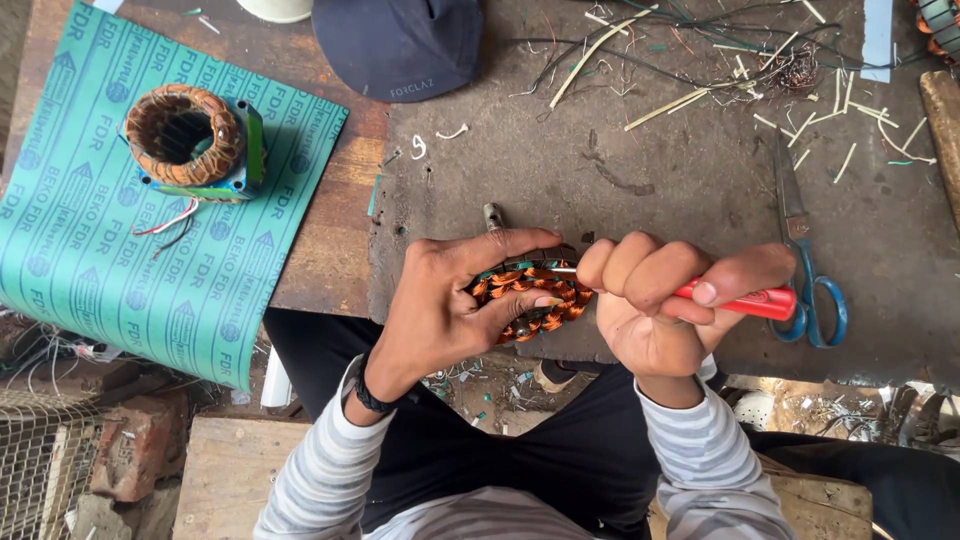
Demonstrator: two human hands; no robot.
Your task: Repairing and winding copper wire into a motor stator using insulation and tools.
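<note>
Worn grey workbench [650, 170] — at its near edge, left hand [440, 300] grips a copper-wound stator [528, 290]; right hand [650, 300] clenches a red-handled tool [750, 300] against it, scissors [805, 260] just beyond.

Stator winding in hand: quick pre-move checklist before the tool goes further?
1. Left hand grips the stator winding: ok.
2. Right hand closed on the red-handled tool: ok.
3. Tool tip seated in the coils: cannot tell, fingers hide it.
4. Left fingertips out of the tip's path: not ok, they lie right beside it.
5. Scissors clear of the right hand: not ok, handles sit just under the tool's end.
6. Second stator parked on the green sheet: ok.
</note>
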